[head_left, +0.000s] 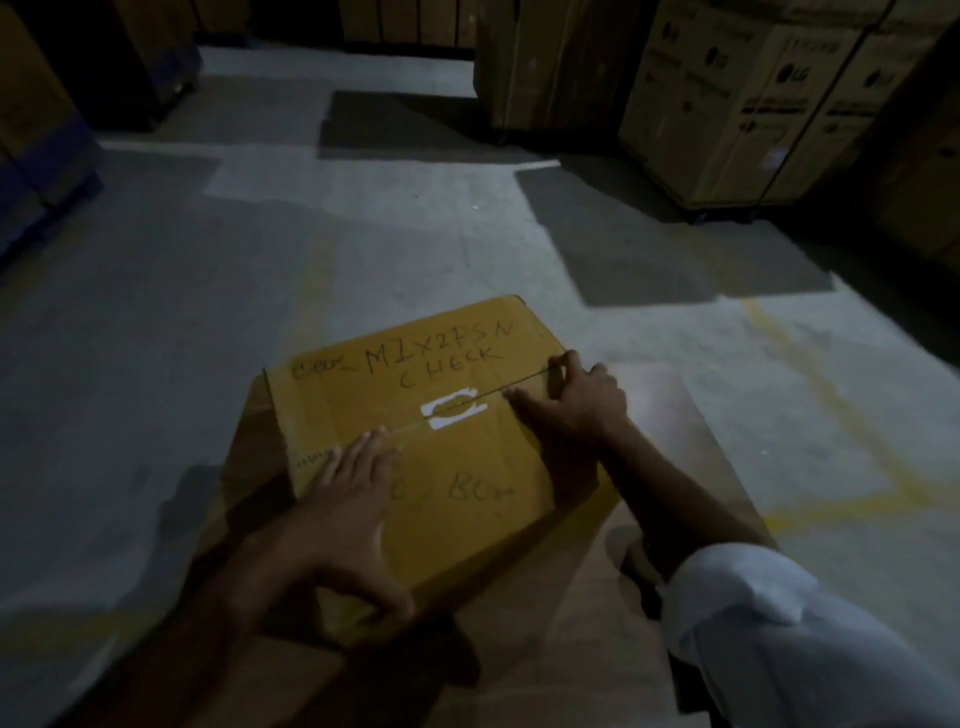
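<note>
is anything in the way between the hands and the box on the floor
Nothing visible stands between them. Both hands are already on the box: the left hand lies flat on its top near the front, and the right hand touches it at the right end of the seam.
</note>
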